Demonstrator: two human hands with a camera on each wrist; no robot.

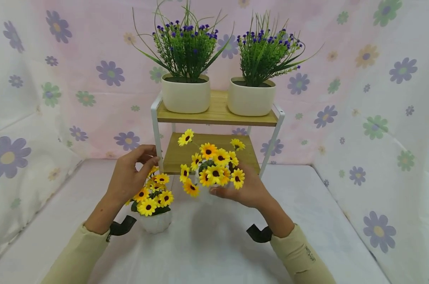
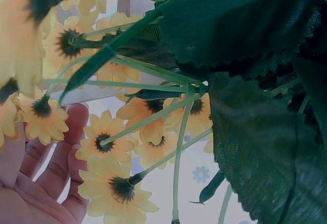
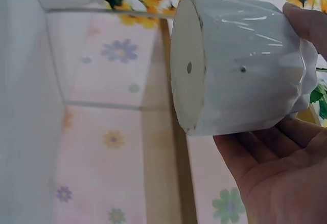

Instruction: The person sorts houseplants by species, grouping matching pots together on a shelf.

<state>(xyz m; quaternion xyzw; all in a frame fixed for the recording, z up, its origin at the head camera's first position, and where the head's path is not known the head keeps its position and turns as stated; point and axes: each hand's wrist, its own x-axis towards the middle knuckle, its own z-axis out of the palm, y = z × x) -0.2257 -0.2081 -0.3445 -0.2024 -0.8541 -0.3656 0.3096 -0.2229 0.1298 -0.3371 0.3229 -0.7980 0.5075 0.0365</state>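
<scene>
My right hand [image 1: 248, 187] grips a white flowerpot [image 3: 240, 63] of yellow sunflowers [image 1: 214, 165], raised in front of the lower shelf board. In the right wrist view the pot lies sideways across the picture, its base with a small hole showing, fingers below and thumb above. My left hand [image 1: 131, 173] has thumb and forefinger at the front left post [image 1: 157, 138] of the small shelf rack, pinching it. Just below that hand stands a second white flowerpot [image 1: 155, 223] of sunflowers on the table. Its flowers [image 2: 117, 188] and large leaves [image 2: 265, 147] partly cover the left fingers in the left wrist view.
The rack has a wooden top board [image 1: 218, 118] and a lower board [image 1: 172, 157]. On top stand two cream planters, left [image 1: 186, 96] and right [image 1: 251, 100], with purple flowers and long grass. A white cloth [image 1: 306, 236] covers the table; flower-printed curtains [image 1: 360, 98] surround it.
</scene>
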